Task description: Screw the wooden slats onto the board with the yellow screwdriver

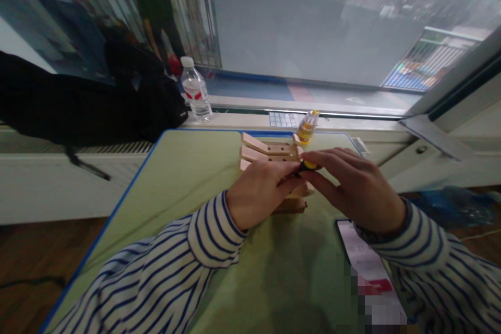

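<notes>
A pale wooden piece [279, 148] with several slanted prongs and small holes lies at the far middle of the table. Over it, my left hand [260, 188] is closed, its thumb and forefinger at the black end of a small black-and-yellow object [310, 165]. That object looks like a short tool handle; its exact kind cannot be made out. Coming from the right, my right hand [350, 182] pinches the yellow part between thumb and fingers. Both hands hide much of the wooden piece and whatever lies beneath the object.
The green table [188, 172] has a blue edge. A small yellow-capped bottle [307, 128] stands behind the wood. A phone [364, 255] lies by my right forearm. On the sill are a water bottle [197, 91] and a black bag [94, 107]. People show beyond the glass.
</notes>
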{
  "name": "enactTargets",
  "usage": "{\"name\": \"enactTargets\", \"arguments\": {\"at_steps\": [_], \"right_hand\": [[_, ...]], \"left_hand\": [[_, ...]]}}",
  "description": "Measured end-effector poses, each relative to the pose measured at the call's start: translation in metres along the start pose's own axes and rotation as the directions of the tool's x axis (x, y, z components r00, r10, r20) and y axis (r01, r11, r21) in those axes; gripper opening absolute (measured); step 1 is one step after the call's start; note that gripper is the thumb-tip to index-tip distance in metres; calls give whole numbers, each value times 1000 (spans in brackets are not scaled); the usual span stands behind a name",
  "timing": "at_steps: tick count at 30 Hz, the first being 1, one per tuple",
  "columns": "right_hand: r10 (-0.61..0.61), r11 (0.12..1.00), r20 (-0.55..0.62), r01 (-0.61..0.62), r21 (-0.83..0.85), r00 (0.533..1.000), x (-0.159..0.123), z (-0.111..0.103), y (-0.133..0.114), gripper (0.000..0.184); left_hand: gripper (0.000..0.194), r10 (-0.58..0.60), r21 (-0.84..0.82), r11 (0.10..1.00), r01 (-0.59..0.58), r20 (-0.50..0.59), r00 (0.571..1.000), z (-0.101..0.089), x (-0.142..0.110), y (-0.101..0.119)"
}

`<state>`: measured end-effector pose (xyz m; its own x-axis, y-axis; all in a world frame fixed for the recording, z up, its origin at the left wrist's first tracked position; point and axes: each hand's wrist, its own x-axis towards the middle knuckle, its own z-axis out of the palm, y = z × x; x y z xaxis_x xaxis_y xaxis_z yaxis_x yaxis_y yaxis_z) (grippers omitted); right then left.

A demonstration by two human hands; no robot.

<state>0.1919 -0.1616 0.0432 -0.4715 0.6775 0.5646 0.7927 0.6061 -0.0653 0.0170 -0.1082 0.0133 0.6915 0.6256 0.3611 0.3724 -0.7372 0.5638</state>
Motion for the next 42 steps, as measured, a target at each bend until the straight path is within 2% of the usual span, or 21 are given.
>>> {"name": "enactTargets", "arguments": {"at_steps": [8, 15, 18, 27, 38, 42], "right_hand": [[18, 1000, 9, -18, -14, 1000, 2, 1, -1, 21], [6, 999, 93, -10, 36, 996, 6, -2, -2, 37], [0, 998, 131, -9, 69, 991, 7, -3, -3, 33], [-7, 1000, 71, 6, 17, 997, 3, -1, -1, 24], [-6, 1000, 72, 7, -18, 997, 3, -2, -1, 21], [-13, 1000, 72, 15, -24, 997, 3, -2, 0, 21]], "left_hand": [[26, -59, -14, 998, 58, -94, 994, 6, 0, 1], [20, -40, -6, 999, 40, -70, 997, 4, -3, -3], [20, -39, 21, 999, 40, -53, 998, 3, -3, -5], [26, 2, 31, 1000, -1, -37, 999, 4, -2, -4], [26, 12, 29, 1000, -11, -34, 999, 4, -1, -3], [26, -16, 44, 999, 18, -56, 998, 4, -2, -1]]}}
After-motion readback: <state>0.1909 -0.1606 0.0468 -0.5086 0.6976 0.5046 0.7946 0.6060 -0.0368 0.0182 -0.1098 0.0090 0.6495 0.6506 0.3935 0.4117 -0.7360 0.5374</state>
